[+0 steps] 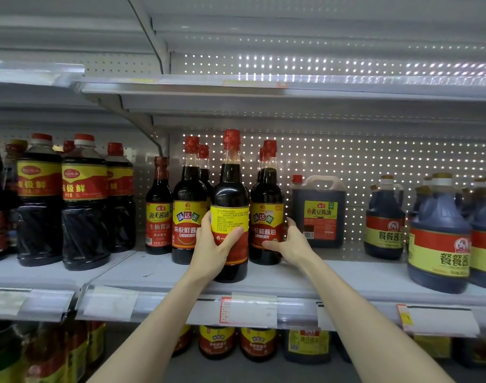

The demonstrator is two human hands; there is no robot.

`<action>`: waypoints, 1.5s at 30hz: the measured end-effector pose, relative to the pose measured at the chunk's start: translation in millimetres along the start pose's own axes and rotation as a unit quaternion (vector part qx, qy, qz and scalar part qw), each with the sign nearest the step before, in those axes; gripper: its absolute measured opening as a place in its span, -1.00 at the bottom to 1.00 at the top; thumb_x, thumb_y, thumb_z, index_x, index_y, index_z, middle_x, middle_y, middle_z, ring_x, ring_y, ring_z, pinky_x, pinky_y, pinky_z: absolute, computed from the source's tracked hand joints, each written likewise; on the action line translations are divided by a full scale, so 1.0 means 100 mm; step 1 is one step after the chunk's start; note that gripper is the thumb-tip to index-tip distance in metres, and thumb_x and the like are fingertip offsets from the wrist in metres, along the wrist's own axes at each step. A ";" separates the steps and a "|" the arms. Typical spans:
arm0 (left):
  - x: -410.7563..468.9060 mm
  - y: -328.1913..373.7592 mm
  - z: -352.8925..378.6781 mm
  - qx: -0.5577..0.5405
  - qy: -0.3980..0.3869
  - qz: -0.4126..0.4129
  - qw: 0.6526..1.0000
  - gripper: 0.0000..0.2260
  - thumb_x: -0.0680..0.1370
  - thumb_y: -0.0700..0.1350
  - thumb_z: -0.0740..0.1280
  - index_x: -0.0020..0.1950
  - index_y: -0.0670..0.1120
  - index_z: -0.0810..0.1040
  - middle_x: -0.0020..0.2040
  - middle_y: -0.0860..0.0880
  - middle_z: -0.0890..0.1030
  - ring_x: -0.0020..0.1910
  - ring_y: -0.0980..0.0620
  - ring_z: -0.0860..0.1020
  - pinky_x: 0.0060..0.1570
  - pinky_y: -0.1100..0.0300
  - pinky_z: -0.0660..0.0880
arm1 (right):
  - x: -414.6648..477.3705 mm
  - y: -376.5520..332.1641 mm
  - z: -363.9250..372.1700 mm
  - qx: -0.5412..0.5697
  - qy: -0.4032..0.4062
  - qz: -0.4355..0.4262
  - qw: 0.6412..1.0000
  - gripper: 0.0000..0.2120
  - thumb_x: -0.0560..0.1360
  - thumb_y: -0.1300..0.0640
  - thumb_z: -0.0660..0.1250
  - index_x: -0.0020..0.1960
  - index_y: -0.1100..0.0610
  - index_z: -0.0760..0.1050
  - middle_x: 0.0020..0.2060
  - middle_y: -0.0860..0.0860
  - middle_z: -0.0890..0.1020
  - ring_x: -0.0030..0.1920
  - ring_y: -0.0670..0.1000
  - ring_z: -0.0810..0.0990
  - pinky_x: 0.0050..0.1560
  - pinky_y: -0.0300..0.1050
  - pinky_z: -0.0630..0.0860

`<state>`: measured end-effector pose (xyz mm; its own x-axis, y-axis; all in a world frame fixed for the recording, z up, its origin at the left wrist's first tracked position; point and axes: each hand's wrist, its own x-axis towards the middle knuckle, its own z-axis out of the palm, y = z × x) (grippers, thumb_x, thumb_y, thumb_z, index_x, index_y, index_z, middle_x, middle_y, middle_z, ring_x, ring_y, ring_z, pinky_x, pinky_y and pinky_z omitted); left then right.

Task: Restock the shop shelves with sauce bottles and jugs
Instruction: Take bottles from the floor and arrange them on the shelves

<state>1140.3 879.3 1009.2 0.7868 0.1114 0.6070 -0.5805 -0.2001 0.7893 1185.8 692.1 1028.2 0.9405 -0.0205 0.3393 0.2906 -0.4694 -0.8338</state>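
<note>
My left hand point(215, 244) grips a dark soy sauce bottle point(230, 194) with a red cap, its back label facing me, standing near the front of the middle shelf point(159, 275). My right hand point(289, 243) holds the lower part of the neighbouring bottle point(266, 200) just to the right, thumb on its right side and fingers on its front label. A matching bottle point(188, 205) stands to the left, with more bottles behind.
A smaller sauce bottle point(159, 214) and large dark bottles point(84, 205) stand further left. A handled jug point(318, 214) sits at the back right, with round jugs point(439, 239) beyond. The upper shelf point(291, 89) is bare. More bottles fill the shelf below point(236, 344).
</note>
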 end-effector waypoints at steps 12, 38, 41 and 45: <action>-0.01 0.03 -0.01 0.019 -0.002 -0.007 1.000 -0.35 0.41 0.17 0.38 0.42 0.08 0.22 0.29 -0.02 0.44 0.25 0.03 0.46 0.24 0.07 0.45 | 0.00 -0.02 0.04 0.013 -0.058 0.023 0.998 -0.16 0.52 0.16 0.37 0.58 0.10 -0.13 0.42 0.07 0.39 0.39 0.11 0.39 0.40 0.11 0.33; -0.41 0.39 -0.41 0.075 0.040 -0.023 0.996 -0.45 0.56 0.00 0.33 0.50 -0.01 0.22 0.30 0.07 0.48 0.28 0.08 0.44 0.31 0.03 0.41 | -1.04 -0.75 0.68 0.174 -0.076 0.010 0.982 -0.30 0.42 -0.47 0.04 0.45 -0.13 0.31 0.40 -0.01 0.38 0.32 -0.02 0.41 0.39 0.06 0.31; -0.41 0.41 -0.51 0.046 0.038 -0.063 0.996 -0.62 0.59 -0.02 0.28 0.40 -0.04 0.35 0.20 -0.04 0.57 0.15 0.03 0.55 0.10 0.13 0.53 | -0.99 -0.61 0.84 0.178 -0.067 -0.026 0.981 -0.21 0.27 -0.55 -0.01 0.33 -0.15 0.38 0.33 0.04 0.42 0.29 -0.02 0.45 0.36 0.13 0.36; -0.38 0.47 -0.55 0.044 0.023 -0.096 0.994 -0.64 0.62 0.04 0.21 0.38 -0.06 0.39 0.23 -0.07 0.55 0.14 0.00 0.55 0.15 0.08 0.51 | -1.10 -0.65 0.84 0.177 -0.072 -0.042 0.981 -0.10 0.24 -0.62 -0.06 0.45 -0.20 0.26 0.39 -0.01 0.37 0.36 -0.03 0.38 0.41 0.16 0.29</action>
<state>1072.1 919.5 1028.4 0.8701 0.2003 0.4504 -0.3978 -0.2542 0.8815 1078.4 799.2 1008.1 0.9183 0.1416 0.3696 0.3872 -0.1268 -0.9132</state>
